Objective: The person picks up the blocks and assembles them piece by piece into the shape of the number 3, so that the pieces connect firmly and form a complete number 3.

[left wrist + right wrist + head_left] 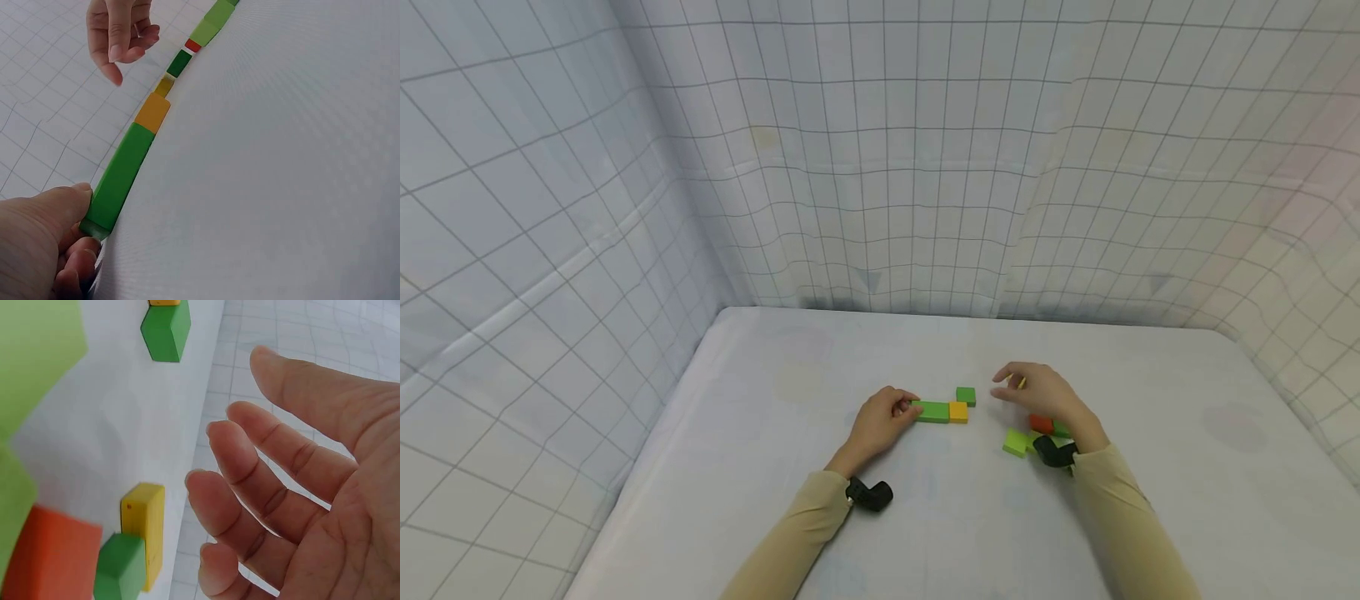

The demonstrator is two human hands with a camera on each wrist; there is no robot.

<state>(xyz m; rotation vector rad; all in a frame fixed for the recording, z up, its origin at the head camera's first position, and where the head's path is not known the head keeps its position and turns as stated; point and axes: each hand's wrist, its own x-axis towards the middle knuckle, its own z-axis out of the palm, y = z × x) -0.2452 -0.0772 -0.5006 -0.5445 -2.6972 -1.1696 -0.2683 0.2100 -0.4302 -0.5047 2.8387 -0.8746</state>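
My left hand [880, 421] pinches the left end of a long green block [933, 412] lying on the table, the thumb along one side and the fingers bent around its end. An orange block [958, 412] lies end to end with it, and a small green block [966, 397] sits just behind. Over on the right, my right hand [1041, 392] hovers with loosely bent fingers [234, 512] and nothing in its grasp. A yellow block [142, 519] lies on the table past those fingertips, against another green block [122, 569].
Near the right wrist lie a red block [1041, 423] and light green blocks [1015, 442], partly covered by the wrist camera [1054, 451]. White cloth covers the table [940, 525]. A gridded white curtain [925, 167] hangs behind and at the sides.
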